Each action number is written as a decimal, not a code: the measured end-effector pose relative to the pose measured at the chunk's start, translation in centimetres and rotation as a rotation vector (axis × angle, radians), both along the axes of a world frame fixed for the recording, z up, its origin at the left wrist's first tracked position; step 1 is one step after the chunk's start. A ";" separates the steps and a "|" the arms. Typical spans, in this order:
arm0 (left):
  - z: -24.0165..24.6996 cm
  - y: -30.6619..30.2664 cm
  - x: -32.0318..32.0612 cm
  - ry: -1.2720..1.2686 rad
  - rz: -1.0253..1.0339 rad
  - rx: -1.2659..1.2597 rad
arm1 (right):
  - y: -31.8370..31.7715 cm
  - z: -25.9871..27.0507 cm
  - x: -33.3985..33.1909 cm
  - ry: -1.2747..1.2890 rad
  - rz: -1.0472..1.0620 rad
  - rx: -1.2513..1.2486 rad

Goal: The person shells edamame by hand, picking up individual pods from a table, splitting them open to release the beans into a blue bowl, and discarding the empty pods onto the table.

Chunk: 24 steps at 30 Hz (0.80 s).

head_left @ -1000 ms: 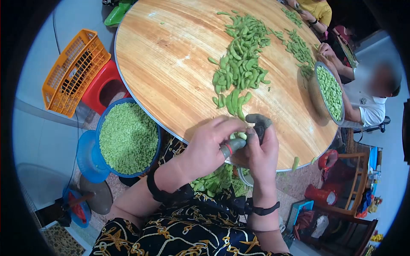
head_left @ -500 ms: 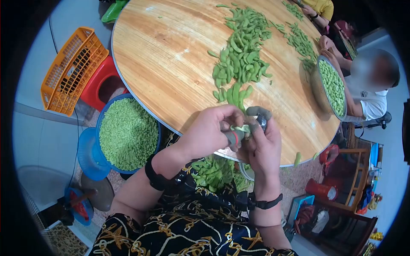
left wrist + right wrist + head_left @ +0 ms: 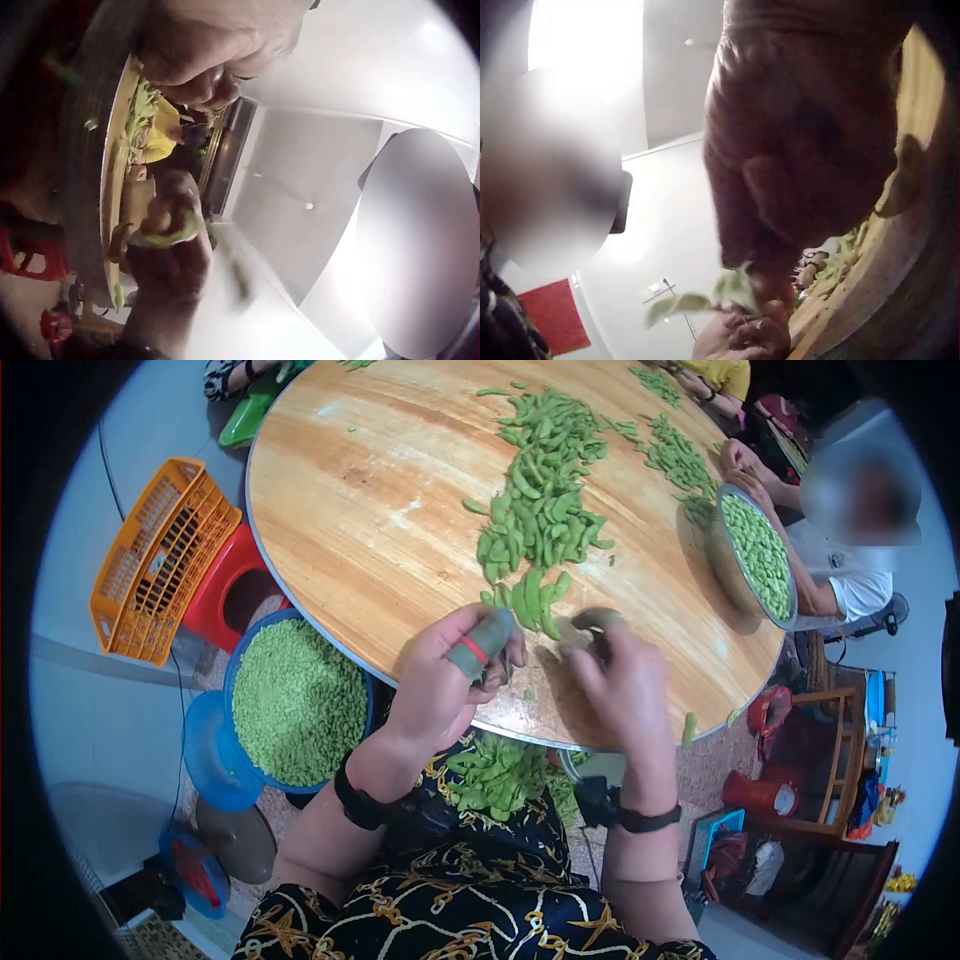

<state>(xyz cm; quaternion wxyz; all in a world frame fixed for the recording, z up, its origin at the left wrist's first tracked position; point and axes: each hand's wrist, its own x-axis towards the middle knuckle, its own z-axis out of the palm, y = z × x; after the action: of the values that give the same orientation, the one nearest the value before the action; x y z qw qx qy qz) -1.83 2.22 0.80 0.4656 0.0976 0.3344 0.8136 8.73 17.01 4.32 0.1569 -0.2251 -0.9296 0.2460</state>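
My left hand point(image 3: 440, 680) is at the table's near edge, fingers curled inward; its thumb wears a grey-green cover with a red band. Nothing shows between its fingers, and its palm is hidden. To its right, my right hand point(image 3: 630, 675) pinches a pale green bean pod point(image 3: 165, 238), best seen in the left wrist view. In the right wrist view, green pod pieces point(image 3: 735, 289) show blurred between the two hands. Just beyond the fingertips lie several plump green pods point(image 3: 535, 600), at the near end of a long pod heap point(image 3: 545, 490) on the round wooden table point(image 3: 350, 510).
Left of the table stands a blue basin point(image 3: 300, 700) full of shelled beans, near a red stool point(image 3: 220, 595) and an orange crate point(image 3: 160, 560). Green pods and shells point(image 3: 495, 775) lie below the table edge. Across, a person sits by a metal bowl point(image 3: 755, 555) of beans.
My hands have come apart from working together on a pod. The left moved left, the right slightly right, with a pod in the right fingers. The head view has shifted a little.
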 end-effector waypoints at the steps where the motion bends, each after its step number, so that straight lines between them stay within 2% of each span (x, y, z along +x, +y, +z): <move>1: 0.0 0.0 0.2 0.060 0.004 -0.055 | -0.1 -0.6 -0.6 -0.030 0.032 0.120; 2: 0.0 -0.1 0.3 0.120 0.009 -0.112 | -0.1 -1.4 -1.0 -0.061 0.063 0.239; 3: -0.1 -0.1 0.3 0.416 0.053 -0.249 | -0.3 -1.6 -1.3 -0.028 0.054 0.260; 4: 0.1 -0.2 0.2 0.428 0.050 -0.239 | -0.3 -1.7 -1.3 -0.017 0.046 0.268; 6: 1.0 -0.1 0.2 1.247 0.147 -0.416 | 0.0 -1.5 -0.7 0.024 0.048 0.129; 7: 1.4 0.0 0.5 1.349 0.123 -0.484 | 0.1 -1.2 -0.3 0.062 0.070 0.074; 11: 0.9 1.4 1.4 1.563 0.138 -0.348 | -0.6 0.7 1.3 0.082 0.176 -0.166; 13: 0.7 1.6 1.5 1.310 0.125 -0.427 | -0.6 0.9 1.7 0.128 0.173 -0.350; 14: 0.8 1.5 1.5 1.323 0.114 -0.400 | -0.5 0.5 1.8 0.141 0.150 -0.336; 16: 1.1 1.2 1.5 0.602 0.030 -0.335 | -0.5 -0.3 1.6 0.313 0.123 -0.468; 17: 1.2 1.3 1.7 0.603 0.093 -0.278 | -0.9 -0.1 2.0 0.215 0.156 -0.631; 18: 1.2 1.4 1.9 0.612 0.088 -0.269 | -1.5 0.2 2.0 0.234 0.232 -0.710; 21: 1.0 1.4 2.6 0.399 0.150 -0.110 | -2.1 -1.0 1.7 0.249 0.306 -0.557; 22: 0.7 1.3 2.7 0.405 0.147 -0.107 | -2.1 -0.8 1.8 0.255 0.304 -0.553; 24: 0.1 1.3 2.8 0.236 0.196 -0.058 | -2.2 -0.3 2.1 0.154 0.305 -0.813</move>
<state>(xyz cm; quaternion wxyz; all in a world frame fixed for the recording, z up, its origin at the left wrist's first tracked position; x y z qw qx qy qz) 0.94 3.49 0.90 0.3442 0.1461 0.4180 0.8279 10.78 14.83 3.98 0.0860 -0.1100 -0.7653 0.6283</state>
